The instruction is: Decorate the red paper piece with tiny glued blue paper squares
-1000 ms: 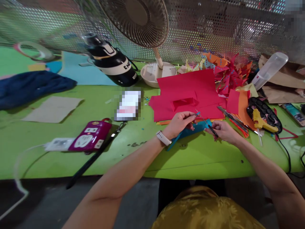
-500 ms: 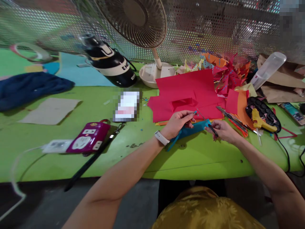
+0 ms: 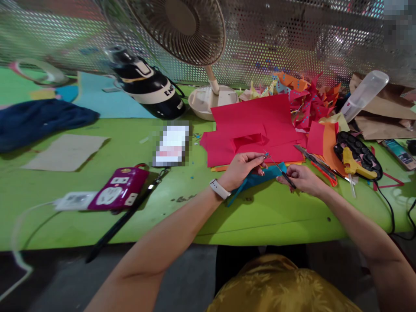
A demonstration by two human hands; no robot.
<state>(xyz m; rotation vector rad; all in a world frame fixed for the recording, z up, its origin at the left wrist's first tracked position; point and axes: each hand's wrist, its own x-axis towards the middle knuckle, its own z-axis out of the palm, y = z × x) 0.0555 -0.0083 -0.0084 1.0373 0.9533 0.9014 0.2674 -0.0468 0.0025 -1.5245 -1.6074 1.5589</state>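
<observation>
My left hand [image 3: 244, 168] is closed in a pinch on a tiny piece of blue paper [image 3: 267, 155] at its fingertips. In my right hand [image 3: 303, 178], a slim tool with a dark handle [image 3: 287, 179] and a thin metal shaft points left, its tip beside the pinched piece. Its exact kind is too small to make out. Below both hands lies a larger piece of blue paper [image 3: 264, 177], partly covered by the left fingers. A narrow blue strip [image 3: 237, 193] sticks out under my left wrist.
Red paper sheets [image 3: 250, 117] lie just beyond my hands. On the right are a utility knife [image 3: 313, 162], a yellow glue gun [image 3: 352, 164] and a black palette [image 3: 360, 151]. A fan base [image 3: 198, 102], black bottle [image 3: 152, 89], phone [image 3: 172, 143] and purple power adapter [image 3: 118, 189] stand leftward.
My right hand has tilted the tool, so its shaft now shows clearly and its tip has moved left and down to the small blue piece. My left hand stays nearly still.
</observation>
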